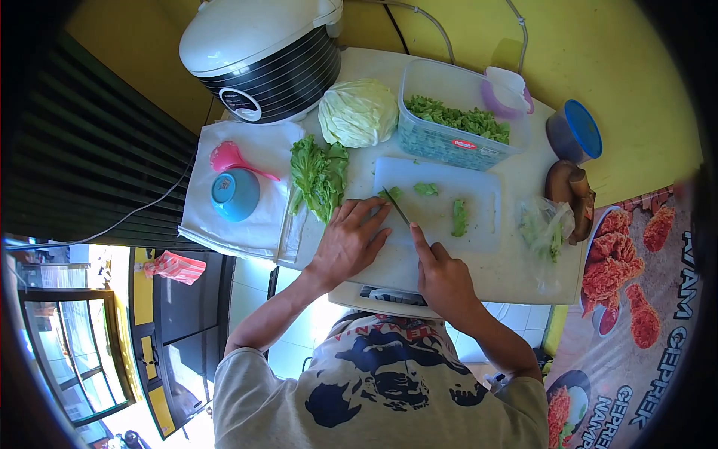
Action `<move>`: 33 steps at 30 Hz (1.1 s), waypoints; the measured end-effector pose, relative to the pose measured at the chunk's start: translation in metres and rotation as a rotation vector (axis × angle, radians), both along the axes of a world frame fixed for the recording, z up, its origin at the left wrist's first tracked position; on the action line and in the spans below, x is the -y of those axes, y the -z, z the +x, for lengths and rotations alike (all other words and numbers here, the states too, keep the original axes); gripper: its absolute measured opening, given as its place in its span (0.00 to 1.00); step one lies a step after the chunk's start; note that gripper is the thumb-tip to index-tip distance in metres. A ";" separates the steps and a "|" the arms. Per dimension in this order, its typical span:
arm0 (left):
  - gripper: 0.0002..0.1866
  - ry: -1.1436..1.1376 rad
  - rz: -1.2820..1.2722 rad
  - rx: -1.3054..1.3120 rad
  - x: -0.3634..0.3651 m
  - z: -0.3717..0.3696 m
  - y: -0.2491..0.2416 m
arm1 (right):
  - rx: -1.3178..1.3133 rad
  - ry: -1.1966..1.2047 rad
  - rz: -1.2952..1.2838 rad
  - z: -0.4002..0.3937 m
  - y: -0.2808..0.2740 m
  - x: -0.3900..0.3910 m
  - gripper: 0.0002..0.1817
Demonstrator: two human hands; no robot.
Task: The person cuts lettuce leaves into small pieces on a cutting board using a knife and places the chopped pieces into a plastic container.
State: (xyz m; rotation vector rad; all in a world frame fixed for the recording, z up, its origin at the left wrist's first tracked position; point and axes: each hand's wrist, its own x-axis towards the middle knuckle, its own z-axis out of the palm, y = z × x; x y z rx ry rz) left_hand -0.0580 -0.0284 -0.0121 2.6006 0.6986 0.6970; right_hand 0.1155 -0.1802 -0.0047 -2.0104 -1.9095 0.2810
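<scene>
Lettuce bunch [318, 173]: on the tabletop [396, 275], left of the cutting board [481, 191]; a stray forearm might shove it.
Left hand [345, 239]: fingers loosely spread beside the blade's tip; whether they press the leaf piece [388, 194], I cannot tell. A slip could nick them.
Knife [397, 206]: tip close to those fingers; dampness might make it skid.
Right hand [447, 283]: fingers closed round the handle, index extended; a loosening grip could let the blade twist.

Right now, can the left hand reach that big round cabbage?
Probably yes: the cabbage sits beyond the left hand, and bare tabletop between the lettuce and cutting board leaves the way free.
</scene>
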 end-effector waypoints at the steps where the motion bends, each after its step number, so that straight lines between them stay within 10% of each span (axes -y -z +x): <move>1: 0.23 -0.014 -0.034 0.035 0.000 -0.001 -0.001 | -0.017 -0.001 0.011 0.002 0.001 0.004 0.42; 6: 0.17 -0.160 -0.350 0.257 -0.001 0.002 -0.005 | -0.087 0.060 0.045 0.009 0.012 0.012 0.40; 21: 0.11 -0.329 -0.023 0.054 -0.021 0.050 0.000 | -0.189 0.088 0.101 0.016 0.002 0.007 0.36; 33: 0.10 -0.095 -0.163 0.055 -0.025 0.029 -0.013 | -0.219 0.136 0.080 0.018 -0.007 0.004 0.34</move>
